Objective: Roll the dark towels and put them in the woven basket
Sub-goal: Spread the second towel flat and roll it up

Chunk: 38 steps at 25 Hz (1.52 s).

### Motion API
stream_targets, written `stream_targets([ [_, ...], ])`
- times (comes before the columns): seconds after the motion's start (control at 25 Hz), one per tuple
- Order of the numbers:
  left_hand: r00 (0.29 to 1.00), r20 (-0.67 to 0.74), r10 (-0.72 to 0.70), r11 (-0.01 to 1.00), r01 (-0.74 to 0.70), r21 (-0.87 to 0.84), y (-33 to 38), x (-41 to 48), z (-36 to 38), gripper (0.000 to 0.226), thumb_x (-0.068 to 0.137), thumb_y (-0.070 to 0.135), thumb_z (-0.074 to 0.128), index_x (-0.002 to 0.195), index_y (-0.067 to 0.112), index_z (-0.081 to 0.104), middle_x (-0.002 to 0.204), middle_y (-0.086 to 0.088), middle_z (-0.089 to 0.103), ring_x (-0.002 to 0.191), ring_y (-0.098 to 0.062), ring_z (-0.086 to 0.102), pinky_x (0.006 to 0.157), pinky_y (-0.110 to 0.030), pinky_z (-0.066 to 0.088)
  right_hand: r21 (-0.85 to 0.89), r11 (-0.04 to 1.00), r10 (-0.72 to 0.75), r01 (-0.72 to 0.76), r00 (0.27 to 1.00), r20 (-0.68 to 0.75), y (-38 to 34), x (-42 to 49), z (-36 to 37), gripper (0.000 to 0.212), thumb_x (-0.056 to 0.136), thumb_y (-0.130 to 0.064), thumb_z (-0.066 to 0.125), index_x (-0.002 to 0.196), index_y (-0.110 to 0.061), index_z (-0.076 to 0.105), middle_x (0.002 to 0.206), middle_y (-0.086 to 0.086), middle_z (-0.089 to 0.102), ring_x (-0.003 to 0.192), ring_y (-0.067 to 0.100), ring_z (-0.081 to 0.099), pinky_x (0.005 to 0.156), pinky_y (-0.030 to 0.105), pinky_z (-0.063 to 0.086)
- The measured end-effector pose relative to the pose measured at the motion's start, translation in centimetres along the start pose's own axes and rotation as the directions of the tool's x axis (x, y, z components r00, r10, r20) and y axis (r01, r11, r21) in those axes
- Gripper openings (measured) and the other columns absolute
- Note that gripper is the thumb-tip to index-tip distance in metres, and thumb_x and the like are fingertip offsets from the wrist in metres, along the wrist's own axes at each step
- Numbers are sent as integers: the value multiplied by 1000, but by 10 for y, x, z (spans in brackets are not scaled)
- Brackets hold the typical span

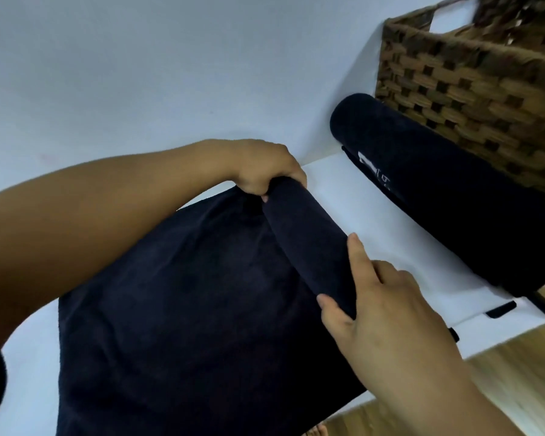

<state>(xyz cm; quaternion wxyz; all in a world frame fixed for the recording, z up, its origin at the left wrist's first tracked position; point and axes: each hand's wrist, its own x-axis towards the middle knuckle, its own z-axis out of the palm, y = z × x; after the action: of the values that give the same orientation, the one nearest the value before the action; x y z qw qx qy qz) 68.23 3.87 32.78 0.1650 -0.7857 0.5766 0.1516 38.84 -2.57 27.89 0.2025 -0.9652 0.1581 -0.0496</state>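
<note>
The white table (375,215) carried everything, and most of it on the person's side of both hands was covered by the dark towel (202,294), spread flat so it could be wound up evenly. Beyond the hands stood the woven basket (469,77), close enough for a short carry. A finished rolled towel (422,190) lay outside it, along its wall, between the basket and the right hand; whether the two touched could not be told.

The flat towel's far edge was already turned into a tight roll (309,243). The left hand (265,165) clenched one end of that roll, fingers curled over it. The right hand (384,303) pinched the other end between thumb and fingers, probably so that both ends advanced together and the roll stayed straight.
</note>
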Motion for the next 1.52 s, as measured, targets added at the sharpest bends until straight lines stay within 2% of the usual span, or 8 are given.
stream_targets([
  [0.12, 954, -291, 68, 996, -80, -28, 0, -13, 20, 59, 70, -2, 58, 117, 33, 59, 120, 13, 62, 110, -17, 55, 94, -43, 46, -151, 987, 33, -48, 995, -97, -8, -3, 18, 82, 80, -44, 62, 149, -9, 35, 103, 16, 61, 83, 34, 56, 60, 40, 49],
  [0.32, 741, -667, -71, 996, 23, -81, 5, -49, 96, 62, 79, -6, 43, 140, 9, 47, 146, -10, 43, 140, -28, 33, 118, -51, 19, -264, 961, -132, 84, 977, -167, -31, -17, 42, 83, 77, -41, 73, 145, -4, 43, 138, 35, 44, 113, 58, 48, 83, 62, 45],
  [0.56, 719, -656, -232, 968, 102, -231, 9, -111, 133, 80, 82, -14, 58, 152, 10, 27, 160, -6, 20, 150, -21, 13, 122, -32, 15, -413, 866, -211, 283, 954, 210, -93, -49, 45, 93, 95, -62, 31, 142, 14, 3, 139, 54, -18, 128, 70, -24, 97, 76, -26],
  [0.68, 727, -631, -272, 954, 118, -275, 11, -129, 130, 70, 89, 0, 61, 151, 15, 31, 159, 0, 23, 148, -15, 18, 120, -22, 15, -173, 945, -280, 276, 960, 2, -86, -51, 43, 54, 92, -38, 54, 123, 6, 62, 134, 30, 55, 128, 51, 42, 110, 59, 20],
  [0.76, 743, -612, -271, 953, 119, -277, 12, -131, 122, 60, 93, 9, 62, 147, 16, 38, 155, 1, 30, 145, -16, 26, 119, -29, 23, 128, 954, -225, 272, 928, -296, -63, -39, 28, 33, 89, -33, 60, 115, -14, 67, 115, 2, 66, 103, 28, 62, 87, 42, 48],
  [1.04, 879, -477, 0, 982, 89, 165, 0, -103, 59, 52, 79, 24, 65, 128, 12, 57, 133, -14, 56, 115, -38, 55, 100, -47, 44, 217, 974, -79, 65, 995, 59, -46, -30, 15, 103, 82, -76, 44, 153, -24, -10, 153, -5, 25, 135, 17, 31, 105, 32, 38],
  [1.24, 997, -61, 40, 975, -25, 221, 4, -46, 19, 76, 86, 13, 62, 150, 36, 27, 157, 6, 28, 147, -17, 20, 121, -46, 4, 299, 954, -49, 25, 996, 71, -20, -21, 6, 87, 93, -59, 44, 153, -28, -11, 145, -4, 37, 128, 14, 38, 97, 25, 41],
  [1.52, 895, -445, 37, 998, -58, -34, 14, -32, 46, 70, 84, -10, 48, 148, 17, 37, 152, -8, 35, 147, -27, 20, 119, -50, 6, 138, 990, -14, 13, 1000, 7, 5, 0, 0, 85, 92, -55, 45, 154, -31, -9, 144, -3, 38, 123, 17, 42, 97, 30, 45],
])
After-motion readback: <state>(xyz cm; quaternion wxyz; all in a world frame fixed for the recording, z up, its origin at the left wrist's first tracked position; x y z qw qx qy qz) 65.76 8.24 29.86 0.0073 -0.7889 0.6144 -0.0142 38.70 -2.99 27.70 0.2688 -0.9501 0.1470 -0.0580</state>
